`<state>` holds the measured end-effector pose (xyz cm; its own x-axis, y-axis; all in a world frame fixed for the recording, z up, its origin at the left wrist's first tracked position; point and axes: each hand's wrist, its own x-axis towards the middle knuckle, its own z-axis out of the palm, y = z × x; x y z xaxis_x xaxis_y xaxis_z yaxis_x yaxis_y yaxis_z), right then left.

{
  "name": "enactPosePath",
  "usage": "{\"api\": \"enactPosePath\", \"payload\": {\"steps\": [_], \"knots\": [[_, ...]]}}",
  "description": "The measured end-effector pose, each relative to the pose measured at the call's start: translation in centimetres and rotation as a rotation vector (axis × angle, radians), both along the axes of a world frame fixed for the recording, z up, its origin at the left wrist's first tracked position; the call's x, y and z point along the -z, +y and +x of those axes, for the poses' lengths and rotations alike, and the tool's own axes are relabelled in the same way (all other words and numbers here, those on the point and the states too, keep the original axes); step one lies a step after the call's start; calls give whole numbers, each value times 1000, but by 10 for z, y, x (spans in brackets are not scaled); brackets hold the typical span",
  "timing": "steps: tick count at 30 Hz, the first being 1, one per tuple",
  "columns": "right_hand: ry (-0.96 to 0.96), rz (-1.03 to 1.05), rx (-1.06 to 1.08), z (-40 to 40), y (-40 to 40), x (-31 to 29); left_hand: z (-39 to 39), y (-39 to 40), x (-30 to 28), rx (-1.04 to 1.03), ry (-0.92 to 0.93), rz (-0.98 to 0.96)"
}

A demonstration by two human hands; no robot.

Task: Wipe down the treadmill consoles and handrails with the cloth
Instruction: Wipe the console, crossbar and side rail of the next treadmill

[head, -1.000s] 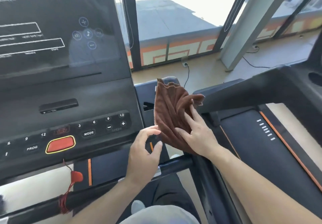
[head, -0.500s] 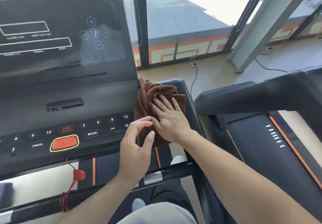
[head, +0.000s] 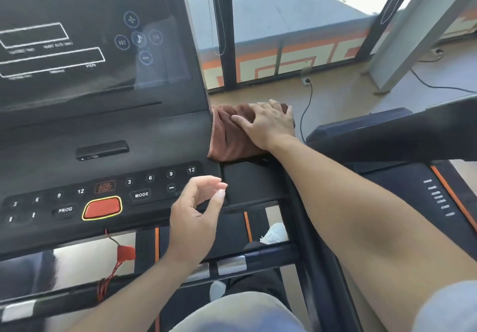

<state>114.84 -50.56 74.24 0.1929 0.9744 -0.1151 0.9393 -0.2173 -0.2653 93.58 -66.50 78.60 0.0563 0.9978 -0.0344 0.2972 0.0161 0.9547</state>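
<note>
Head view. Right hand (head: 268,125), centre-right of frame, lies flat on the brown cloth (head: 229,135); fingers (head: 241,120) straight and spread, pressing the cloth, not curled round it. Cloth is bunched on the black side ledge (head: 247,179) of the treadmill, touching the right edge of the console (head: 108,130), w/ its hemmed edge running down along that edge. Part of the cloth is hidden under the hand.

Left hand (head: 196,218), lower centre, hovers in front of the keypad's right end; its fingers are loosely curled w/ thumb and forefinger apart, holding nothing. It covers part of the keys near the minus button.

Console, left half of frame: dark screen (head: 85,35) at upper left w/ white outlines and round music icons; below it a small black slot, numbered keys, MODE (head: 141,194) and PROG keys, and a red button (head: 102,207) ringed in yellow. A red safety cord (head: 121,257) hangs beneath it at lower left. A black crossbar (head: 271,253) w/ silver sensor plates runs across the lower frame.

Right side: a second treadmill (head: 426,202) w/ orange-edged belt, just beside. Upper right: window frames, grey pillar (head: 418,29), a floor socket w/ black cable (head: 307,104).
</note>
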Motion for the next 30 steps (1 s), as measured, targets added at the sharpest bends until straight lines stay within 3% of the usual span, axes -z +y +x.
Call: {"api": "enactPosePath", "payload": {"steps": [5, 15, 20, 25, 30], "knots": [[177, -8, 229, 12, -12, 4, -5, -9, 1, 5, -15, -32], [316, -35, 295, 21, -71, 7, -16, -20, 9, 55, 31, -80], [210, -58, 133, 14, -115, 4, -10, -13, 5, 197, 155, -2], [-61, -10, -218, 0, -159, 2, 13, 8, -14, 279, 191, 129], [-18, 29, -427, -18, -169, 0, 12, -4, -6, 256, 182, 148]]}}
